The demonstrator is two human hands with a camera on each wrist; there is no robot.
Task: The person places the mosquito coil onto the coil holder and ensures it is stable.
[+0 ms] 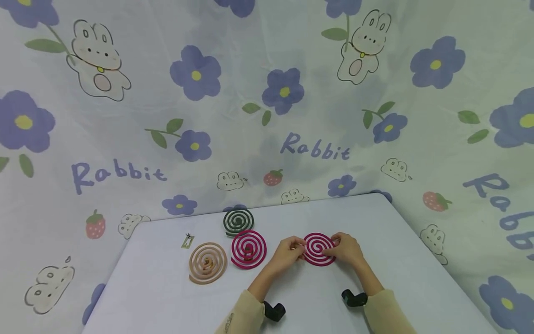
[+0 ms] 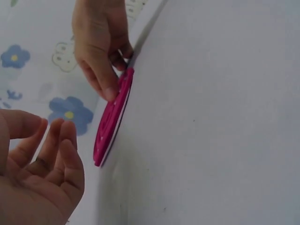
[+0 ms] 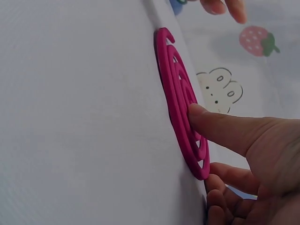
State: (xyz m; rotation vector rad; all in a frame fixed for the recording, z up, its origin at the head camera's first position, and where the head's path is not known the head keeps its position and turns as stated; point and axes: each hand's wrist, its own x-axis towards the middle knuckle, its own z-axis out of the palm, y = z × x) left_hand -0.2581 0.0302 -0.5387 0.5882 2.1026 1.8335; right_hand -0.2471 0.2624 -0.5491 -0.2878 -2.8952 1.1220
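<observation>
A magenta mosquito coil (image 1: 315,256) is on the white table in front of both hands. My right hand (image 1: 349,251) pinches its right side, the thumb (image 3: 220,129) lying across the top of the spiral and the other fingers curled at the rim. At the coil's left side is my left hand (image 1: 287,254), with loosely bent fingers (image 2: 70,164). A gap shows between these fingers and the coil in the left wrist view, and nothing is in that hand.
Further left lie a second magenta coil (image 1: 265,250), a tan coil (image 1: 225,262) and a dark green coil (image 1: 252,218). A small metal stand (image 1: 188,241) lies beyond the tan coil. Behind the table (image 1: 146,287) hangs a rabbit-and-flower cloth (image 1: 242,153).
</observation>
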